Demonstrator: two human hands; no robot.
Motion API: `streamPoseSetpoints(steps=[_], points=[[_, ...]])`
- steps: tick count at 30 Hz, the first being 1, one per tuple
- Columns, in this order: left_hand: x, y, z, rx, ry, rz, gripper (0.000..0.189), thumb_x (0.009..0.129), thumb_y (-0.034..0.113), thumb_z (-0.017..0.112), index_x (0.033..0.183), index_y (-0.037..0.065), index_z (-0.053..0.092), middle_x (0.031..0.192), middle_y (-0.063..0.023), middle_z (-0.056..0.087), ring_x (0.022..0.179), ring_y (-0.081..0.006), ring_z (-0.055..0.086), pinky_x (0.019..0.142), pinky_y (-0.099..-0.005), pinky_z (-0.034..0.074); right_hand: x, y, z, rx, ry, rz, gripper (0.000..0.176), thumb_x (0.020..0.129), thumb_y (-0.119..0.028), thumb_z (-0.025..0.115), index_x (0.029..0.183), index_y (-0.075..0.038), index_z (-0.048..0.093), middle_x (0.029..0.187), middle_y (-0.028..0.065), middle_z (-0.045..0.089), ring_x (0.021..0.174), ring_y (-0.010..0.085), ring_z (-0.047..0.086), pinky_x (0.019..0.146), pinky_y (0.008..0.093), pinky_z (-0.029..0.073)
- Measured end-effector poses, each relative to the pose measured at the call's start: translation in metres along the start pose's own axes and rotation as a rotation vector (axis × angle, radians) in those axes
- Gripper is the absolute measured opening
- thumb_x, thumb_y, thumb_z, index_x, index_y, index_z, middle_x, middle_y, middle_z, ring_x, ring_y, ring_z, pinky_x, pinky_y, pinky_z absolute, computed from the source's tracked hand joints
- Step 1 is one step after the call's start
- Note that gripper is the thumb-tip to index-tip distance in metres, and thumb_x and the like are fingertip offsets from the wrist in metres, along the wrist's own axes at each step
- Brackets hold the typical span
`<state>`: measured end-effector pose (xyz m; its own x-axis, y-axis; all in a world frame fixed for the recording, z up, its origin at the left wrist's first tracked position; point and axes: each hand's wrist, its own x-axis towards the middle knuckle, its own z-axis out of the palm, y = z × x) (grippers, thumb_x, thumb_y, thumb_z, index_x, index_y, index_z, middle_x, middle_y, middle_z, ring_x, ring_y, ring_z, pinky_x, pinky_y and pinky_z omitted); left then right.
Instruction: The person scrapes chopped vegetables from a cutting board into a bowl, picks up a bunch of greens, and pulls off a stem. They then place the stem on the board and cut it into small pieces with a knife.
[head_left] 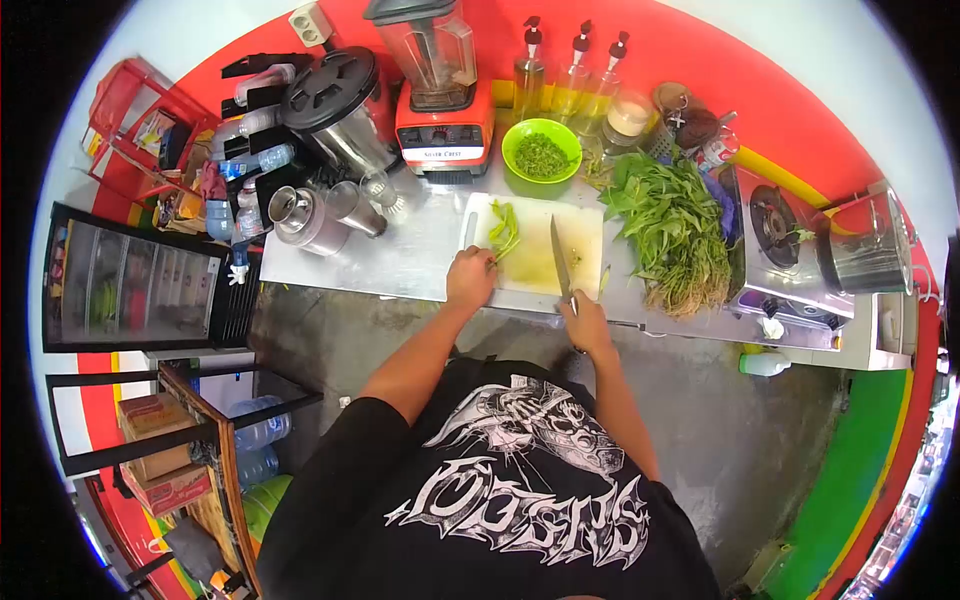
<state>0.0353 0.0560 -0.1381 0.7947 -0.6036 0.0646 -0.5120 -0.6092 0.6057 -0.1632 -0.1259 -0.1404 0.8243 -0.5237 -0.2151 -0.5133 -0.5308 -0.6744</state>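
A white cutting board (530, 275) lies on the metal counter, with wet greenish stains across its middle. On its left part rests a small bunch of leafy greens (505, 228), and my left hand (471, 277) is closed around the stem end at the board's near-left edge. My right hand (584, 322) grips the handle of a kitchen knife (559, 252) at the board's front edge. The blade points away from me, flat over the right half of the board, apart from the greens. Behind the board, a lime-green bowl (542, 186) holds chopped greens (540, 155).
Right of the board lies a large heap of leafy greens with roots (672, 225), beside a gas stove (770, 245) with a pot (870, 250). A red blender (443, 137), pump bottles (572, 85) and metal cups (357, 208) line the back and left.
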Motion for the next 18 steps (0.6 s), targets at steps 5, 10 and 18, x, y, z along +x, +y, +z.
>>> streamPoseSetpoints(steps=[5,10,18], points=[[0.002,0.002,0.008,0.129,0.054,0.054,0.01,0.08,0.01,0.07,0.089,0.007,0.071,0.093,-0.013,0.067,0.093,-0.0335,0.063,0.083,-0.0451,0.052,-0.008,0.015,-0.009,0.012,0.028,0.036,0.038,0.092,-0.033,0.065,0.11,0.0,0.059,0.092,0.0306,0.067,0.089,0.0496,0.065,0.077,0.0559,0.051],[0.0,0.014,0.017,0.124,0.031,0.109,0.008,0.082,0.011,0.068,0.088,0.006,0.07,0.093,-0.0132,0.067,0.092,-0.0335,0.062,0.082,-0.0453,0.052,-0.008,0.015,-0.019,0.008,0.118,0.106,0.037,0.092,-0.032,0.066,0.11,0.0,0.061,0.089,0.03,0.068,0.088,0.0497,0.066,0.078,0.0545,0.052],[-0.002,0.033,0.035,0.013,-0.093,0.134,0.011,0.086,0.011,0.064,0.096,0.008,0.069,0.098,-0.0133,0.065,0.096,-0.0354,0.063,0.084,-0.047,0.053,-0.011,0.002,-0.027,0.052,0.061,0.045,0.034,0.093,-0.03,0.065,0.104,0.002,0.061,0.085,0.0296,0.067,0.084,0.0492,0.065,0.074,0.0533,0.05]])
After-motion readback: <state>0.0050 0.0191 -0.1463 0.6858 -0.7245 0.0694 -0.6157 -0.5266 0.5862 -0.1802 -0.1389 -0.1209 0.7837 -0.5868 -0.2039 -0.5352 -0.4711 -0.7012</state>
